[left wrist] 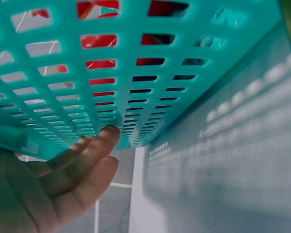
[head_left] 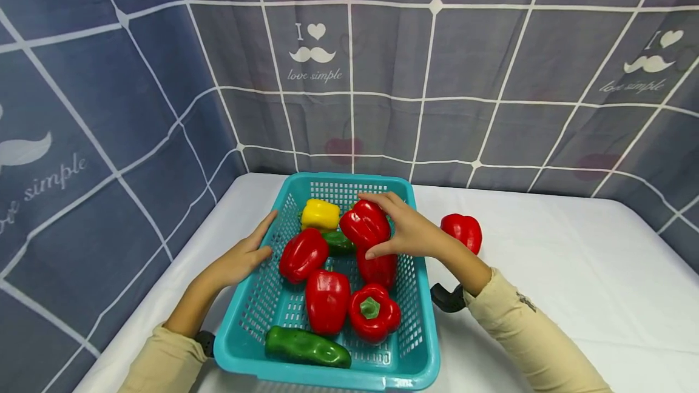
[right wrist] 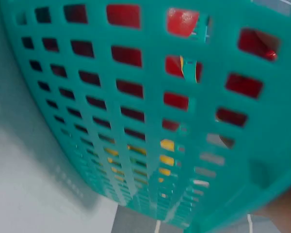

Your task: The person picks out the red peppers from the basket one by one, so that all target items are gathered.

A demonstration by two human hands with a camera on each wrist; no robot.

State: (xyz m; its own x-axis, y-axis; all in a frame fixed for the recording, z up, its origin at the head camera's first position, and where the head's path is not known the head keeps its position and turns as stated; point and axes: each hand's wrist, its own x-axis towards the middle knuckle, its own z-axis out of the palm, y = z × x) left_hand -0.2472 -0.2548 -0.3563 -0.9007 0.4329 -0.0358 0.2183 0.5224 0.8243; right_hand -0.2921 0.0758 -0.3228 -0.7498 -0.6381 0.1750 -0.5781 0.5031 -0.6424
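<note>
My right hand [head_left: 406, 229]: thumb and fingers curved round, gripping glossy red blocky bell pepper [head_left: 364, 223] at one o'clock inside teal rectangular perforated plastic basket [head_left: 327, 376]. My left hand [head_left: 237, 262]: fingers loosely extended, touching basket's outer wall at ten o'clock. Shiny yellow blocky pepper [head_left: 320, 215] at twelve.

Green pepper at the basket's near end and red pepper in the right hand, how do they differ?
The green pepper is long and narrow; the red pepper is shorter and blockier. The right hand holds the red pepper; no hand touches the green pepper. Both look glossy.
</note>
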